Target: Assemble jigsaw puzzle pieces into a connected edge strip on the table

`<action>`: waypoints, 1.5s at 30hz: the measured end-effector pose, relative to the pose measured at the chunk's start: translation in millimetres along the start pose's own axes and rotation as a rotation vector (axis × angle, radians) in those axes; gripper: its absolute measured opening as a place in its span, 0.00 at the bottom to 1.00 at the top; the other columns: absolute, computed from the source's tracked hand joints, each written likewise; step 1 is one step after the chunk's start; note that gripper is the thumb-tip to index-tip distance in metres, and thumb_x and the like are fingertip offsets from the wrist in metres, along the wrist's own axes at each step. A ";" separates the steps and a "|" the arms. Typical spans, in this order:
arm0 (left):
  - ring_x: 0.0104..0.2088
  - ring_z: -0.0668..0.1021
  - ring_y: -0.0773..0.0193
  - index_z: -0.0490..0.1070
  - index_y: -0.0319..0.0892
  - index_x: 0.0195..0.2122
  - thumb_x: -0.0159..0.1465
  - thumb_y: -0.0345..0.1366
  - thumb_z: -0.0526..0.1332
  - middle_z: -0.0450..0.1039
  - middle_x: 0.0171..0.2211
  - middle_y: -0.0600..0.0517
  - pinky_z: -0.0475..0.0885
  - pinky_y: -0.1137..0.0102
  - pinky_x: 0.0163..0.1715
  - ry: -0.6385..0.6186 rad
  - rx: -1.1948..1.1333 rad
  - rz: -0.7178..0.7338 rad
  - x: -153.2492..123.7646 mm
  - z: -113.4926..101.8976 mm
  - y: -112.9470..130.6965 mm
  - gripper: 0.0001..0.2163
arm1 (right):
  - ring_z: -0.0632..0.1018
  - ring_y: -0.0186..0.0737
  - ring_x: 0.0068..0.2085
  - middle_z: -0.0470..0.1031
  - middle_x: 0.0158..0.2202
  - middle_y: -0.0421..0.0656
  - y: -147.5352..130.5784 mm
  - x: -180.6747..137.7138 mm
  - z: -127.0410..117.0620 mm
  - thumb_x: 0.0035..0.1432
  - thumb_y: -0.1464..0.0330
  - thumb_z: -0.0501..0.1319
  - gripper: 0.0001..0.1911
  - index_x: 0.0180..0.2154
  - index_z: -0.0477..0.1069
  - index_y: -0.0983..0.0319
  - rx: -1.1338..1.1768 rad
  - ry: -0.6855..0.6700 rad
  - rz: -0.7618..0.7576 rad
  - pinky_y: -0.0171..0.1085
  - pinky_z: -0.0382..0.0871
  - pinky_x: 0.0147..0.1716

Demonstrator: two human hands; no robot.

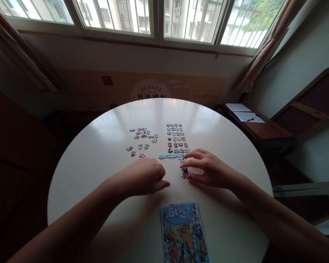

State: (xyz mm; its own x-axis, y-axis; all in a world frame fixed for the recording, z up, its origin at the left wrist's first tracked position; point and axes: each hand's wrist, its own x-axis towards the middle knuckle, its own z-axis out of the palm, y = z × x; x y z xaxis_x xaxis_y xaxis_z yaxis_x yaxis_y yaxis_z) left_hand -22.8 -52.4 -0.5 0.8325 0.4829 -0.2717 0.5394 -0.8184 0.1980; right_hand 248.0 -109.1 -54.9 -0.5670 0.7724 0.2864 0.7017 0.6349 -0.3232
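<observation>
My left hand (145,177) rests on the round white table (98,175) with its fingers curled in; what they hold, if anything, is hidden. My right hand (208,168) lies beside a joined strip of jigsaw pieces (171,156). Its fingertips touch the short column of pieces (184,171) that runs down from that strip. Rows of sorted loose pieces (176,138) lie just beyond the strip. A scattered group of pieces (141,140) lies further left.
A puzzle box with a blue cartoon lid (183,233) lies at the table's near edge. A dark side table with papers and a pen (244,114) stands at the right by a wooden chair (309,106). Windows and curtains are behind.
</observation>
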 end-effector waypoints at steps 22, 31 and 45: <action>0.20 0.66 0.67 0.71 0.41 0.20 0.62 0.40 0.64 0.71 0.22 0.50 0.60 0.69 0.22 -0.058 -0.012 -0.177 -10.6 -3.0 -13.6 0.14 | 0.78 0.48 0.56 0.80 0.54 0.45 6.0 2.2 1.9 0.66 0.64 0.66 0.10 0.48 0.77 0.56 0.014 -0.018 0.030 0.51 0.68 0.58; 0.21 0.67 0.65 0.75 0.42 0.23 0.63 0.43 0.62 0.74 0.25 0.47 0.61 0.68 0.23 -0.098 -0.024 -0.204 -9.8 -2.7 -15.2 0.15 | 0.79 0.48 0.54 0.80 0.52 0.47 9.8 -1.0 0.6 0.64 0.66 0.67 0.13 0.50 0.75 0.57 0.032 0.012 0.030 0.50 0.70 0.56; 0.22 0.65 0.64 0.68 0.43 0.21 0.69 0.44 0.58 0.69 0.21 0.51 0.57 0.67 0.26 0.083 -0.062 -0.125 1.4 -3.3 -25.8 0.19 | 0.77 0.42 0.40 0.79 0.36 0.45 14.3 -1.3 -6.6 0.69 0.62 0.61 0.13 0.31 0.72 0.60 0.122 0.254 0.075 0.43 0.70 0.44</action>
State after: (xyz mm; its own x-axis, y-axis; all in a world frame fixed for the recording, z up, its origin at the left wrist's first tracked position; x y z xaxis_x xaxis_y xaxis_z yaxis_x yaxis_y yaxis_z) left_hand -35.1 -29.5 -2.9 0.7647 0.6058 -0.2195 0.6439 -0.7310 0.2258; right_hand 261.7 -101.1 -54.0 -0.3784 0.7976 0.4696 0.6717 0.5857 -0.4535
